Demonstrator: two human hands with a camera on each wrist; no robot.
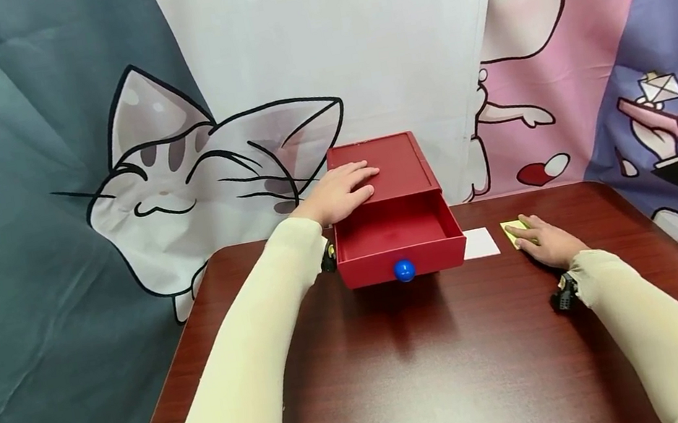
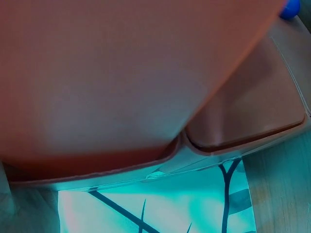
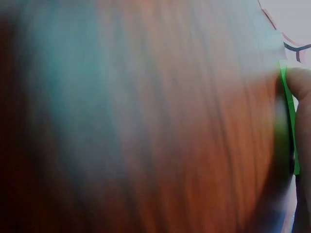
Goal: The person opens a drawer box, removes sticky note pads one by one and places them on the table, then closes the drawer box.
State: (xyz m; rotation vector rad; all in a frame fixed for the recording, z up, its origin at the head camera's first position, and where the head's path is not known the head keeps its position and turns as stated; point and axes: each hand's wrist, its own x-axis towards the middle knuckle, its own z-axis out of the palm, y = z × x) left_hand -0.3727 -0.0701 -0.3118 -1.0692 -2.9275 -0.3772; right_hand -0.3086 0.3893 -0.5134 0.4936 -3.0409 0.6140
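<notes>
A red box [image 1: 380,161] with a pulled-out drawer [image 1: 395,232] stands at the back of the table. A round blue knob [image 1: 405,270] sits on the drawer's front. My left hand [image 1: 339,193] rests on the left part of the box top, fingers stretched out. The left wrist view has the red drawer wall [image 2: 107,87] close up, without the hand. To the right, my right hand [image 1: 547,242] lies over a yellow-green paper note [image 1: 508,230], its fingers extended across it and covering most of it. In the right wrist view, a finger [image 3: 302,80] touches the note's edge [image 3: 290,111].
A white paper square [image 1: 480,243] lies between the box and the right hand. The brown wooden table [image 1: 429,373] reaches toward me. Behind it hangs a cloth backdrop [image 1: 378,30] with cartoon figures, close to the back of the box.
</notes>
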